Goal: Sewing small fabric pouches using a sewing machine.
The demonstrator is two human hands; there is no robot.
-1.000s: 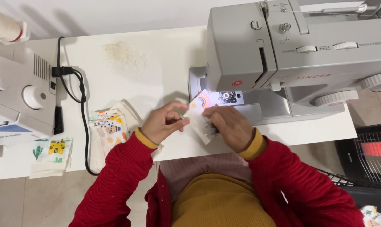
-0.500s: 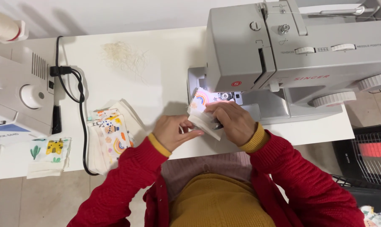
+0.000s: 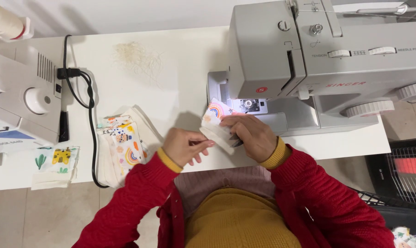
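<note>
Your right hand (image 3: 251, 135) pins the small printed fabric piece (image 3: 217, 120) flat, your left hand (image 3: 186, 147) pinching its near edge — keep it square to the sewing machine (image 3: 327, 59) needle just beyond your fingers.

Fuzzy red knitted cardigan with long sleeves, yellow cuffs peeking out at both wrists, mustard-yellow top underneath — a bit of pink cloth above it, bare hands
</note>
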